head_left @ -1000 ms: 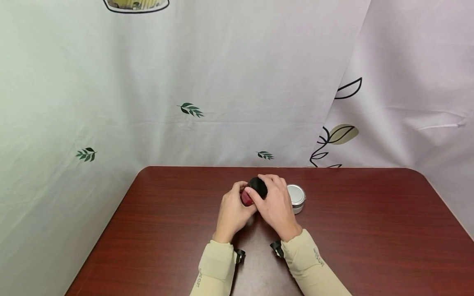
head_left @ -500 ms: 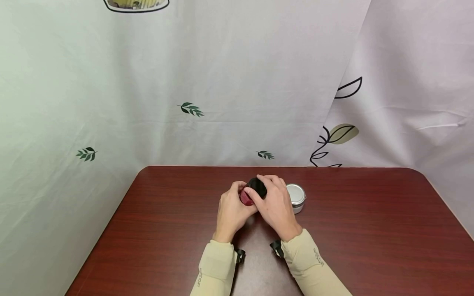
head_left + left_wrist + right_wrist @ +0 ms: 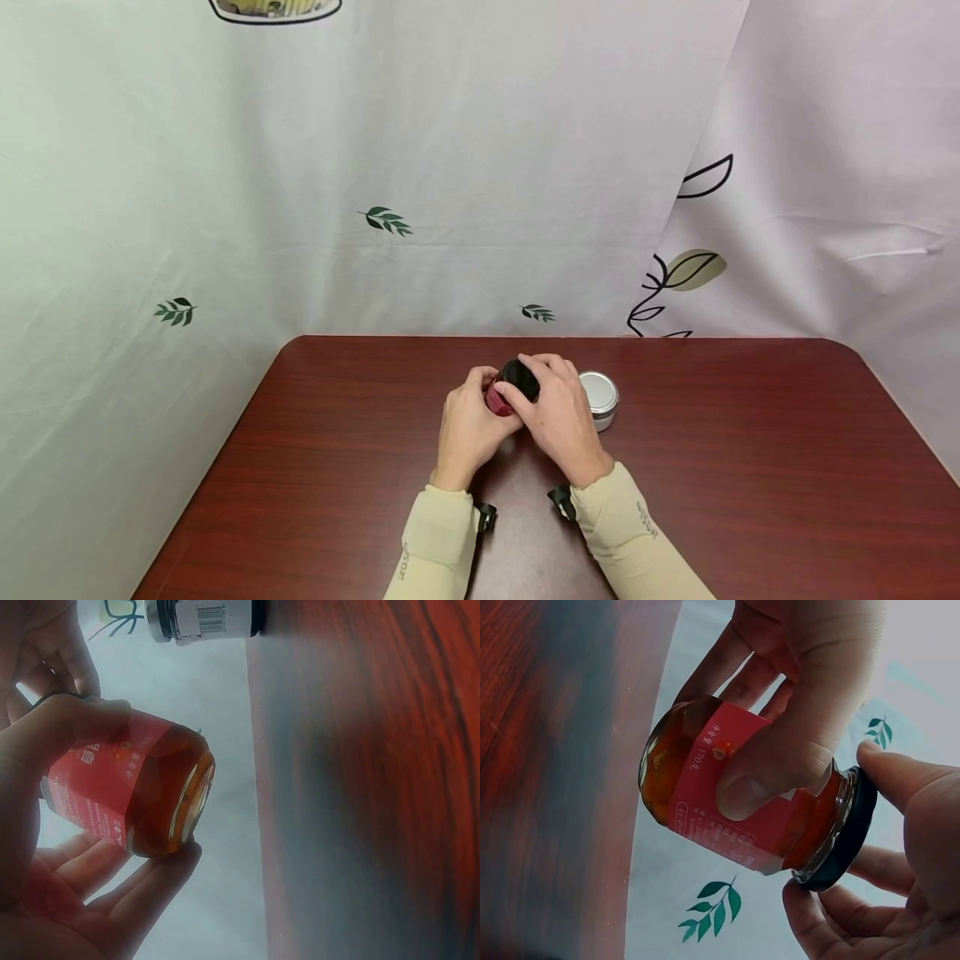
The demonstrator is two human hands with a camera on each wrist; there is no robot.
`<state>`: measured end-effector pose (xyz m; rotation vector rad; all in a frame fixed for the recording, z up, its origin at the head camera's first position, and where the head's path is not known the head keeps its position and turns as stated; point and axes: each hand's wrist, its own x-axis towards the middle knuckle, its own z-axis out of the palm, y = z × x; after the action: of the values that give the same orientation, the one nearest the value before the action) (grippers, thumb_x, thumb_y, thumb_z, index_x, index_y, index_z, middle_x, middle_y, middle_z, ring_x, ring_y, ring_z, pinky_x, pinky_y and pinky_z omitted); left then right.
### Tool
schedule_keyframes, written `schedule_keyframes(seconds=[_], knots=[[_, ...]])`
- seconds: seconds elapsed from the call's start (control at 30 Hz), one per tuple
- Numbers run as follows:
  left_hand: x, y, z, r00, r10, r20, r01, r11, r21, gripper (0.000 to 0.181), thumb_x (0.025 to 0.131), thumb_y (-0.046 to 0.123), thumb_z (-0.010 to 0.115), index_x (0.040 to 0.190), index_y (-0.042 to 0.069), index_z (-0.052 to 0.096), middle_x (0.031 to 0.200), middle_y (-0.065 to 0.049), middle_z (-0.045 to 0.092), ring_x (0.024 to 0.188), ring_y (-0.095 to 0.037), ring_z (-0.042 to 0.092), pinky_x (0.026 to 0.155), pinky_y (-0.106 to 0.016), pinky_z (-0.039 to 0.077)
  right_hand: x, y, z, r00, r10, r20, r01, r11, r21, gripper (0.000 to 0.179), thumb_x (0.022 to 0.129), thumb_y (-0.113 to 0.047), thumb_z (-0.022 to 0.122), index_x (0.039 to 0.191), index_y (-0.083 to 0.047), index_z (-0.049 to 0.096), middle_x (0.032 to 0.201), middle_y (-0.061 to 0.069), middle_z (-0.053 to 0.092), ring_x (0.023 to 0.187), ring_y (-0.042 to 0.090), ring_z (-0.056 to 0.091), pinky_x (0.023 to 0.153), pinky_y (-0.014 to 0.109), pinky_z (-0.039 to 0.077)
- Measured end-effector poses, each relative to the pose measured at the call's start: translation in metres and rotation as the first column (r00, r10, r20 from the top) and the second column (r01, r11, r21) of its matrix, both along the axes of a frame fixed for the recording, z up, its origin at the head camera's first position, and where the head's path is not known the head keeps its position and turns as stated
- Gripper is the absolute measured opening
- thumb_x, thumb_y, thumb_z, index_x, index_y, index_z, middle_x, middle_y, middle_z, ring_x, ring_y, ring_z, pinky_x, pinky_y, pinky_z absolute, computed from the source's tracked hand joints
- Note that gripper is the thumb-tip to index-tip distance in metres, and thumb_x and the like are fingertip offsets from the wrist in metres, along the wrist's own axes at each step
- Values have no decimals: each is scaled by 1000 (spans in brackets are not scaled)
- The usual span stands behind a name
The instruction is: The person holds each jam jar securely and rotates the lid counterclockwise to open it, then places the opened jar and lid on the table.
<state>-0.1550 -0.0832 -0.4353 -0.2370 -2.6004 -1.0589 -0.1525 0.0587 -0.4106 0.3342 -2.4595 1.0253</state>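
Note:
A small glass jar (image 3: 498,402) with a red label and reddish-orange contents is held up over the table, tilted. Its black lid (image 3: 851,836) sits on the mouth, facing up and to the right in the head view. My left hand (image 3: 468,425) grips the jar's body, the thumb across the label and fingers around the glass near the base. With its fingertips and thumb spread around the lid's edge, my right hand (image 3: 558,412) holds the lid. In the left wrist view the label (image 3: 101,780) shows white printing, and the lid is mostly hidden behind fingers.
A second jar (image 3: 599,402) with a silver lid and pale label stands on the table just right of my right hand. The dark red wooden table (image 3: 337,467) reaches back to a white curtain (image 3: 465,275) printed with leaves.
Both hands stay at nearly the same spot around the jar and lid. The jar and lid have shifted very slightly left; the second jar has not moved.

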Motion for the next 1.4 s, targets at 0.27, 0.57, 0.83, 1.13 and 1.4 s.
schedule_keyframes(seconds=[0.27, 0.57, 0.83, 1.13, 1.4], knots=[[0, -1, 0, 1000, -7, 22, 7, 1000, 5, 55, 74, 32, 86, 117, 8, 63, 97, -5, 71, 80, -17, 67, 70, -33, 56, 0, 1, 1, 1000, 11, -12, -11, 1000, 24, 50, 86, -33, 80, 120, 2, 71, 110, 15, 67, 102, 32, 59, 89, 45, 48], [1, -1, 1, 999, -12, 33, 11, 1000, 12, 55, 73, 32, 86, 118, 8, 63, 98, -6, 71, 80, -17, 67, 69, -33, 56, 1, 2, 1, 1000, 22, -21, -21, 999, 30, 48, 86, -32, 80, 119, 2, 71, 109, 15, 68, 102, 32, 60, 87, 46, 49], [2, -1, 1, 999, -15, 39, 14, 1000, 7, 55, 73, 31, 87, 117, 8, 63, 97, -7, 71, 79, -18, 67, 69, -32, 56, 1, 2, 0, 1000, 25, -16, -24, 999, 36, 47, 85, -30, 81, 118, 3, 71, 110, 15, 68, 103, 32, 60, 88, 46, 50], [2, -2, 3, 1000, -11, 29, 12, 1000, 0, 55, 72, 30, 87, 115, 7, 64, 96, -8, 72, 78, -19, 68, 69, -34, 56, 1, 1, 1, 999, 34, -22, -33, 998, 44, 43, 86, -27, 80, 117, 2, 72, 110, 15, 68, 103, 33, 60, 88, 45, 51], [2, -2, 3, 1000, -14, 21, 14, 1000, -4, 54, 71, 28, 87, 115, 6, 64, 95, -7, 72, 78, -19, 67, 69, -33, 55, -1, 2, 0, 999, 43, -30, -41, 997, 61, 43, 86, -26, 80, 117, 3, 72, 110, 16, 68, 104, 34, 61, 89, 46, 51]])
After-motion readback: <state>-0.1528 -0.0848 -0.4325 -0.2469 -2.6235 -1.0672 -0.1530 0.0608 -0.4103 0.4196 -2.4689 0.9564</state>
